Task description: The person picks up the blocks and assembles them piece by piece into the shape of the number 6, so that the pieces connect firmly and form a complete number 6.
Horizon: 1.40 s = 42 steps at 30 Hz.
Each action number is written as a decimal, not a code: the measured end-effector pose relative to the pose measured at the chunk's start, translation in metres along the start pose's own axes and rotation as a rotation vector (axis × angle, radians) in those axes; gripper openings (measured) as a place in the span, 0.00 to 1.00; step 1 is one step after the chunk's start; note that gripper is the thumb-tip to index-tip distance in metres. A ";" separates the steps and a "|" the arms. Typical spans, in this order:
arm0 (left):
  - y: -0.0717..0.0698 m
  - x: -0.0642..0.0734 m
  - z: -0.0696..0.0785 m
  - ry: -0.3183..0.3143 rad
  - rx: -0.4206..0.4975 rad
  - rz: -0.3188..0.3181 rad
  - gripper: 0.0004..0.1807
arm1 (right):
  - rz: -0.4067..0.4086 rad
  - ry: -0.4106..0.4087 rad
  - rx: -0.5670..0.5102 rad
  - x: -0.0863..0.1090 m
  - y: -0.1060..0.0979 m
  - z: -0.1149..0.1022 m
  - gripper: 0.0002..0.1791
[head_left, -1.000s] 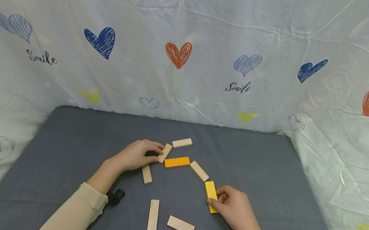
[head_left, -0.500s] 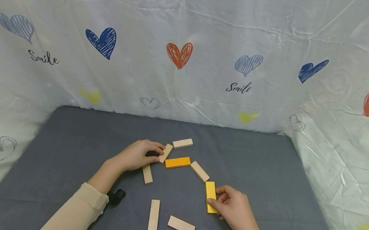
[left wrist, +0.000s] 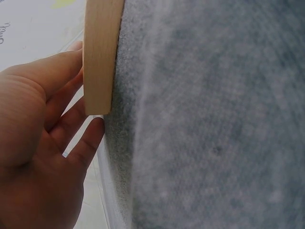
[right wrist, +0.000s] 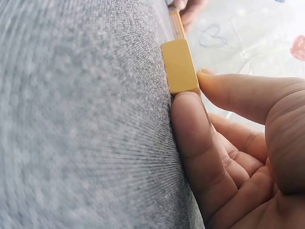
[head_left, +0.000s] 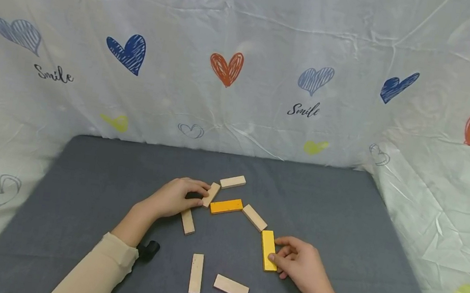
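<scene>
At the middle of the table my left hand [head_left: 177, 196] holds the left side of a plain wooden block [head_left: 211, 195] with thumb and forefinger. A second plain block [head_left: 188, 222] lies under that hand's near side; in the left wrist view a large plain block [left wrist: 101, 57] hides the fingertips. My right hand [head_left: 297, 266] is beside a yellow block [head_left: 268, 251], thumb at its top right edge and fingers along its right side. An orange block [head_left: 226, 206] and a plain block [head_left: 254, 218] lie between the two hands, nearly end to end with the yellow one.
Another plain block [head_left: 232, 182] lies farther back, its end near the left-held block. Two loose plain blocks, one upright in view [head_left: 196, 273] and one slanted [head_left: 231, 287], lie in front. A dark cloth [head_left: 342, 215] covers the table, and a white heart-printed curtain [head_left: 269, 22] hangs behind.
My right thumb has drawn back from across the yellow block to its right edge. The left hand and the blocks have stayed in place.
</scene>
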<state>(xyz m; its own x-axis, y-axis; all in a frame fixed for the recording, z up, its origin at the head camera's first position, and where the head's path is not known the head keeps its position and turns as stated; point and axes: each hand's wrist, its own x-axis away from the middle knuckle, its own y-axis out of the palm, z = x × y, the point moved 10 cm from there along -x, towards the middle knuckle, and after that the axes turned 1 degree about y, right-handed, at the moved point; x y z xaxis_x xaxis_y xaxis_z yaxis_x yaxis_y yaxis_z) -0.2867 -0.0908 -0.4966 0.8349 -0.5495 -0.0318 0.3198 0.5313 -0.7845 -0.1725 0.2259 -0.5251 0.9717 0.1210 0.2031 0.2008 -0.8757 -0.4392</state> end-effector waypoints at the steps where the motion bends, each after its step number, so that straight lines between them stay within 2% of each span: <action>1: 0.000 0.000 0.000 -0.001 -0.001 -0.001 0.18 | -0.001 0.004 -0.003 0.000 0.000 0.001 0.25; 19: -0.001 -0.001 -0.001 0.002 0.001 0.000 0.17 | 0.004 0.020 -0.018 0.002 0.004 -0.002 0.25; 29: 0.000 -0.001 -0.002 -0.002 0.002 -0.003 0.18 | 0.043 0.011 -0.043 0.013 -0.002 -0.008 0.18; 34: 0.001 -0.002 -0.002 -0.004 -0.003 -0.003 0.18 | -0.026 -0.103 -0.054 0.029 0.008 -0.020 0.18; 42: 0.000 -0.001 -0.001 -0.017 0.001 -0.002 0.17 | -0.185 -0.214 -0.062 0.054 0.046 -0.032 0.17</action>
<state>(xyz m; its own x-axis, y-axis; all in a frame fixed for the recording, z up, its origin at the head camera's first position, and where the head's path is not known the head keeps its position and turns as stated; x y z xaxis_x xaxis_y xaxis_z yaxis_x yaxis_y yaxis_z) -0.2880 -0.0911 -0.4973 0.8417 -0.5396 -0.0196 0.3222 0.5311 -0.7837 -0.1149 0.1774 -0.5065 0.9249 0.3713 0.0821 0.3752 -0.8558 -0.3562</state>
